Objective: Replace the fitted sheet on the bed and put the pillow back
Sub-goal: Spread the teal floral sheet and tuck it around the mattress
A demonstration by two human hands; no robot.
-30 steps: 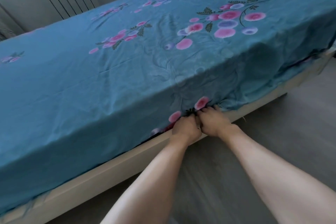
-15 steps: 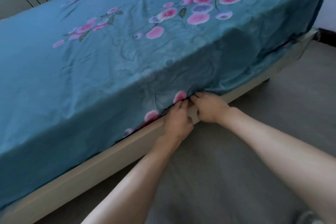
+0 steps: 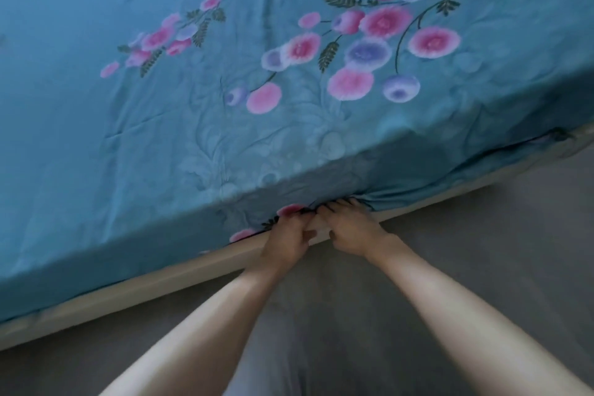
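Observation:
A teal fitted sheet (image 3: pixel 199 112) with pink and purple flowers covers the mattress top and hangs down its near side. My left hand (image 3: pixel 287 241) and my right hand (image 3: pixel 348 230) sit side by side at the sheet's bottom hem, where it meets the pale bed frame (image 3: pixel 154 286). Both hands pinch the bunched hem, and their fingertips are hidden in the folds between mattress and frame. To the right of my hands the hem hangs loose and wrinkled along the frame. No pillow is in view.
Grey floor (image 3: pixel 482 251) runs along the near side of the bed, under my forearms. The bed's corner (image 3: pixel 559 135) lies at the far right, with the sheet gathered there.
My head has come closer and lower over the bed, so the radiator and wall have left the view. Both hands stay at the same spot on the hem, still gripping it.

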